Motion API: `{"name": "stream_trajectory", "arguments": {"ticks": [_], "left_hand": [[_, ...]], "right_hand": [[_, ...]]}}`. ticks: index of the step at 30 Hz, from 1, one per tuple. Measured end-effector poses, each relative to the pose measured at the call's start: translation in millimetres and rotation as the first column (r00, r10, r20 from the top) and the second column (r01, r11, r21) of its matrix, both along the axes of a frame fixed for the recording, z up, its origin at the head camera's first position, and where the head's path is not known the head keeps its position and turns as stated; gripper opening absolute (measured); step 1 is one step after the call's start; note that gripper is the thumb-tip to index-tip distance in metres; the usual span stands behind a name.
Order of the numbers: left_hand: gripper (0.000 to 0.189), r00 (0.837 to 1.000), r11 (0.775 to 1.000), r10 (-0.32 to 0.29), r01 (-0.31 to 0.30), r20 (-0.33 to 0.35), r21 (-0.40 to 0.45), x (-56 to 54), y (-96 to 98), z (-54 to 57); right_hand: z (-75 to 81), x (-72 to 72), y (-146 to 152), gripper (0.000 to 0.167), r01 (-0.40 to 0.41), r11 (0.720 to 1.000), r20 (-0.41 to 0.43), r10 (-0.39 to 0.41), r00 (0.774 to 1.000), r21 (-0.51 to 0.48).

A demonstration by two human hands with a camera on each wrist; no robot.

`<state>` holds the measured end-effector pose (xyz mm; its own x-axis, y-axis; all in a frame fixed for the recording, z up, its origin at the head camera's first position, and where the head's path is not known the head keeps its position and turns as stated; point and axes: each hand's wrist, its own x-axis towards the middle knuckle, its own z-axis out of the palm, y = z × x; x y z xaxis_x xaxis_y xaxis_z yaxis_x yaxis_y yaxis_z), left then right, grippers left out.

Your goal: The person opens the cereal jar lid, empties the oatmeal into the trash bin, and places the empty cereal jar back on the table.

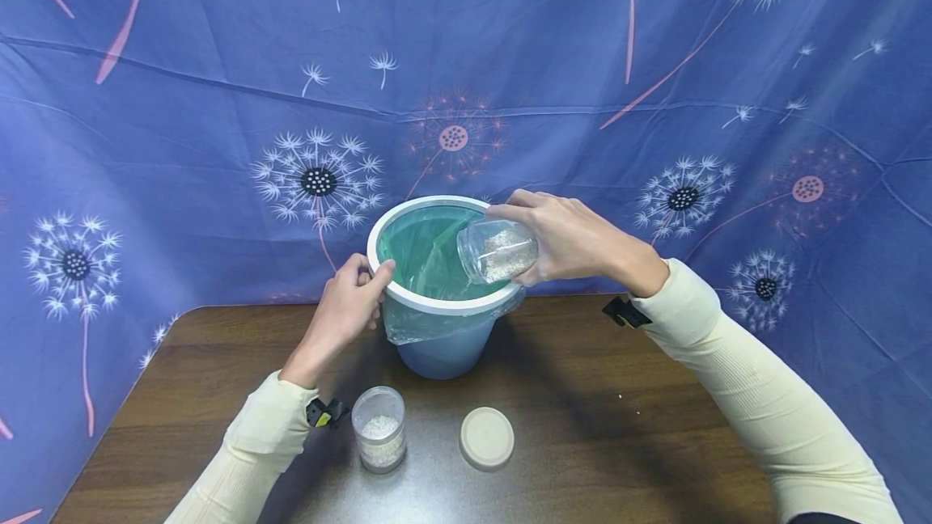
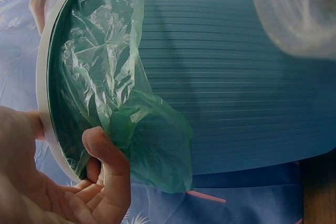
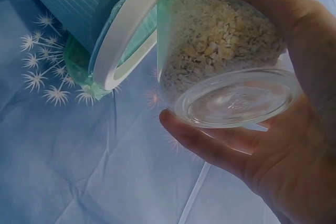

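Observation:
A blue trash can (image 1: 446,352) with a white rim ring (image 1: 437,306) stands at the back of the table. Its thin green bag (image 2: 107,56) hangs over the outside below the ring. My left hand (image 1: 348,304) grips the near-left rim, thumb on one side and fingers curled on the other. With my right hand (image 1: 568,237) I hold a clear glass jar (image 1: 498,251), tipped on its side over the can's opening, its mouth facing left. Pale, flaky grain (image 3: 220,40) lies along the jar's wall. In the right wrist view, thumb and fingers wrap it near its base.
A clear container (image 1: 380,431) partly filled with white flakes stands upright on the wooden table (image 1: 582,443) in front of the can. Beside it lies a round cream lid (image 1: 487,437). A few white crumbs dot the table at right. Blue dandelion-print cloth (image 1: 510,39) hangs behind.

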<state>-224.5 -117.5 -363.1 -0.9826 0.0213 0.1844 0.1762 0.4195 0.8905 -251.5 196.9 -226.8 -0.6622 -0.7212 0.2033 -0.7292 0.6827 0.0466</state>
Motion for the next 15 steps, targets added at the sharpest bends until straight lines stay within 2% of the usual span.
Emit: {"name": "stream_trajectory", "arguments": {"ticks": [15], "left_hand": [[0.044,1.000,1.000,-0.002,0.002,0.008,0.008,0.4,-0.1,0.1]], "right_hand": [[1.1,-0.6,-2.1,0.097,-0.005,1.000,-0.010,0.005,1.000,0.022]]}}
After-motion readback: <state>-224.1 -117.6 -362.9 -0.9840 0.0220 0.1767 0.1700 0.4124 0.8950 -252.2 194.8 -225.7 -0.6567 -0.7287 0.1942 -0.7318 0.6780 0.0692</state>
